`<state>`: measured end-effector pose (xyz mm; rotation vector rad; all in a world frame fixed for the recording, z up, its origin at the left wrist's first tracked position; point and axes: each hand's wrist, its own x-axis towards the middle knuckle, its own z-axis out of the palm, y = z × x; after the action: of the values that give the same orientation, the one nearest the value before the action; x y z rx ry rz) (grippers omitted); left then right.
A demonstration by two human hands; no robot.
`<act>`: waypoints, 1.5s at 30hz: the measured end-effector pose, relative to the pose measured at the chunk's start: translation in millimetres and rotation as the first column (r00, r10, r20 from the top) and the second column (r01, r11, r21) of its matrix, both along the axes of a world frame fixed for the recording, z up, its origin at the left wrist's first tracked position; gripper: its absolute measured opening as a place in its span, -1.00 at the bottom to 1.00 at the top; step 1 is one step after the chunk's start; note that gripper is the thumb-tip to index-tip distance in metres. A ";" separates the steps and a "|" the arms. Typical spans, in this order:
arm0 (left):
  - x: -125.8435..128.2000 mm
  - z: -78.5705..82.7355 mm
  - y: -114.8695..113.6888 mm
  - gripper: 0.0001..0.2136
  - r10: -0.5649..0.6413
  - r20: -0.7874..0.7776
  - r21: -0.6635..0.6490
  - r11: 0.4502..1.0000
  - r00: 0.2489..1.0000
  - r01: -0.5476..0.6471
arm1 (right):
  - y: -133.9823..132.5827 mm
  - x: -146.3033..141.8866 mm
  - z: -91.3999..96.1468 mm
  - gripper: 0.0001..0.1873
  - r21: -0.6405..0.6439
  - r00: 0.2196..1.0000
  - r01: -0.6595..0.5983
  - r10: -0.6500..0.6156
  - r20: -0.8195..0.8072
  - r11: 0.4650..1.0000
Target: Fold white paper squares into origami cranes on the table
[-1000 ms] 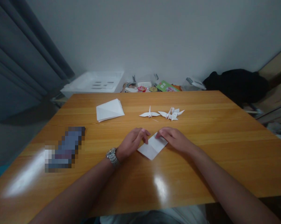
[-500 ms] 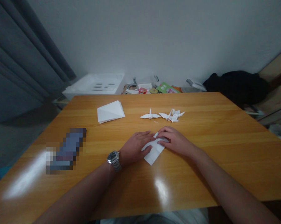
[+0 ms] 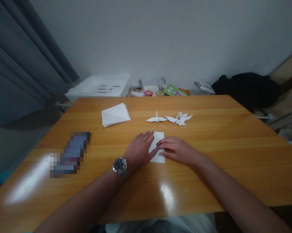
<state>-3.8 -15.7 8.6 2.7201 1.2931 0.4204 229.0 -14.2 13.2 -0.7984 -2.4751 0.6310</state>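
Note:
A folded white paper [image 3: 158, 139] lies on the wooden table [image 3: 209, 155] in front of me. My left hand [image 3: 140, 149], with a watch on its wrist, lies flat on the paper's left side, fingers stretched out. My right hand [image 3: 178, 150] presses flat on the paper's right part, fingers pointing left. Both hands cover much of the sheet. Beyond them sit a small paper crane [image 3: 156, 118] and a cluster of paper cranes [image 3: 179, 118].
A stack of white paper sheets [image 3: 115, 114] lies at the far left of the table. A blurred-out object [image 3: 69, 153] sits to the left. Behind the table are a white box [image 3: 98, 86], small clutter [image 3: 160, 91] and a black bag [image 3: 246, 87].
The paper has turned from a slanted position to lie upright and square to me. Both hands went from pinching its edges to pressing flat on it.

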 end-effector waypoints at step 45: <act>-1.8 4.4 12.8 -0.82 -0.124 0.105 -0.072 0.989 0.987 0.132 | 5.0 19.0 4.9 -0.66 -0.105 0.993 0.105 -0.099 0.059 0.989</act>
<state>-5.6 -2.9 12.9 2.6604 1.0800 0.4762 247.9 -9.2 18.1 -0.9887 -2.4469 0.7193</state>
